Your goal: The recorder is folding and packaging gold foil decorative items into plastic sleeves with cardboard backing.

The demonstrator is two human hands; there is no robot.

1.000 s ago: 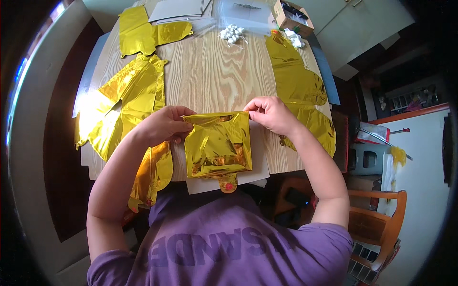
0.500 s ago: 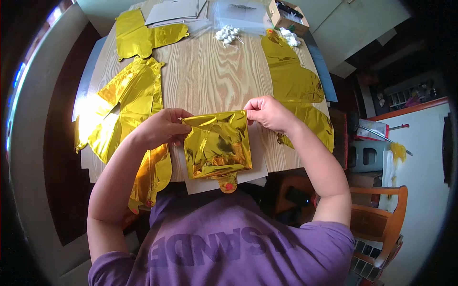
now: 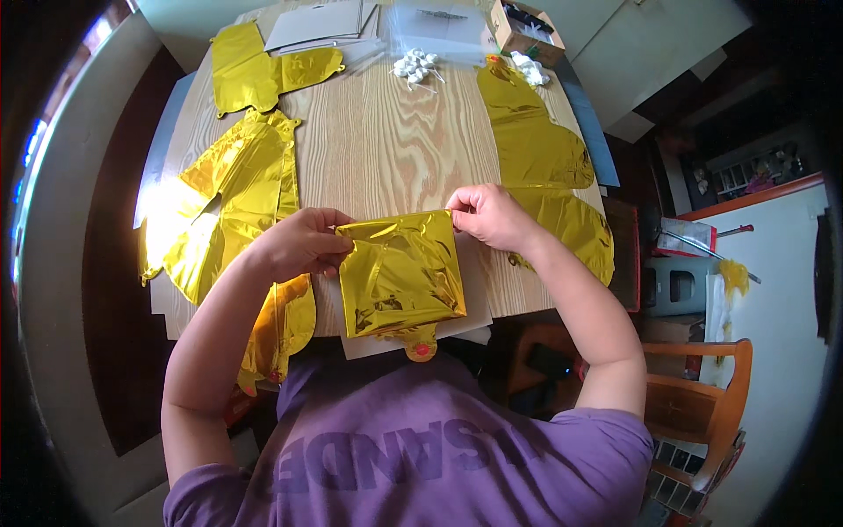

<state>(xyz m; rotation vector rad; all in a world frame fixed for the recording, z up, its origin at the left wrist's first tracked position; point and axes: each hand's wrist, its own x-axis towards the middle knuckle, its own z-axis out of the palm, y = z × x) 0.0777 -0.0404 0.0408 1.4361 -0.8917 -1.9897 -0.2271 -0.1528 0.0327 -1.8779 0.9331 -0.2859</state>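
Note:
A gold foil balloon, deflated and folded into a rough square, lies over a white card at the near edge of the table. From its lower edge a rounded tab with a red mark sticks out toward me. My left hand pinches the upper left corner between thumb and fingers. At the upper right corner my right hand grips the foil the same way. Between the two hands the top edge runs nearly straight, while the surface is creased and shiny.
More flat gold foil balloons spread along the table's left side, and others along the right. At the far side are grey boards, clear plastic sheets, small white bundles and a wooden box. A wooden chair stands at right.
Both hands and the folded balloon have shifted slightly toward me in the picture. The foil's front now looks flatter, with its reflections changed. Both corners remain gripped.

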